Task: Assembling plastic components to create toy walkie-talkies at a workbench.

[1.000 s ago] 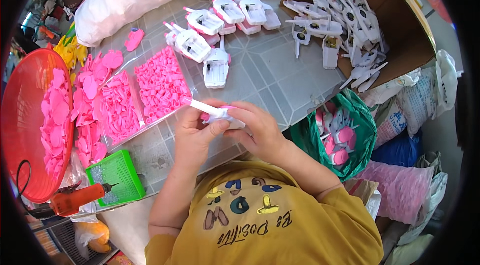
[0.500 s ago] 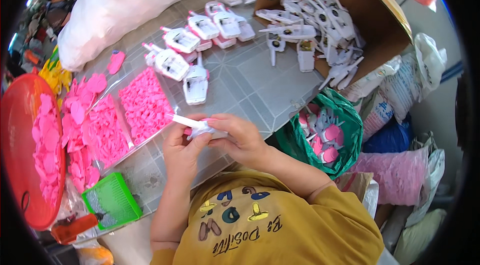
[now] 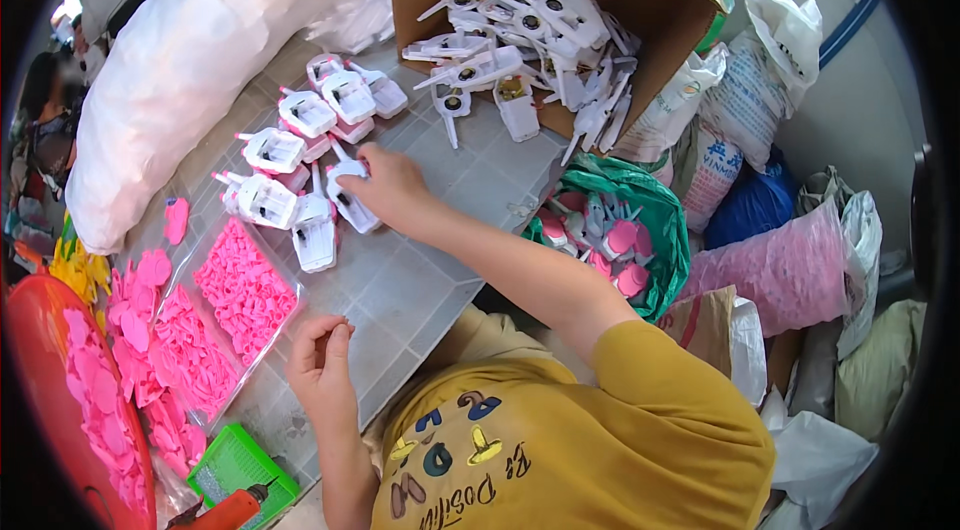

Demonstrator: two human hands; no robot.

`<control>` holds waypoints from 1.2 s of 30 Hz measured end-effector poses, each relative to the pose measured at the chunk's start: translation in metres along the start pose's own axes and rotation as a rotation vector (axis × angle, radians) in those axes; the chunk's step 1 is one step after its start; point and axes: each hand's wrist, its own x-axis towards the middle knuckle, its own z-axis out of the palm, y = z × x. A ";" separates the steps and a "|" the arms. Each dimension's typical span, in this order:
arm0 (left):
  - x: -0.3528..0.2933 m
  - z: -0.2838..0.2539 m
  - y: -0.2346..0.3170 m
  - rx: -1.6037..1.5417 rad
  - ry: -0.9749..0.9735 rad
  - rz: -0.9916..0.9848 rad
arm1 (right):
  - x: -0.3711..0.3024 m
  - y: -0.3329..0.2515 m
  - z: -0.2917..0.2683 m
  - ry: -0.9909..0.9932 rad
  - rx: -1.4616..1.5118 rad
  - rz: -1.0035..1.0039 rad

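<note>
My right hand [image 3: 388, 188] reaches across the table, its fingers closed on a white plastic toy housing [image 3: 356, 210] with a stick-like antenna. This housing lies at the end of a group of similar white housings with pink parts [image 3: 272, 150], some stacked on one another. Next to it is another white housing [image 3: 314, 238]. My left hand [image 3: 325, 365] is raised at the table's near edge, thumb and fingers curled together. Whether something small is pinched there, I cannot make out. Nearest to it lies a clear bag of small pink pieces [image 3: 248, 285].
A cardboard box [image 3: 660, 40] of white housings stands at the far right. Below it is a green bag [image 3: 665, 265] of pink and white pieces. At left are a red basin [image 3: 40, 380], a green basket [image 3: 285, 492] and an orange-handled tool [image 3: 225, 512]. A long white sack [image 3: 200, 60] lines the back.
Both hands held the white housing close to my body. My right hand has carried it forward to the group on the table. The left hand has let go and moved down and left.
</note>
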 end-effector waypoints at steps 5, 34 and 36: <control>-0.004 0.003 -0.002 0.021 -0.075 -0.049 | 0.003 -0.001 -0.001 0.032 -0.121 -0.077; -0.016 0.013 -0.017 0.110 -0.282 -0.163 | -0.059 0.041 -0.133 -0.100 1.130 0.422; -0.017 0.014 -0.016 0.120 -0.285 -0.176 | -0.055 0.047 -0.124 -0.255 1.282 0.356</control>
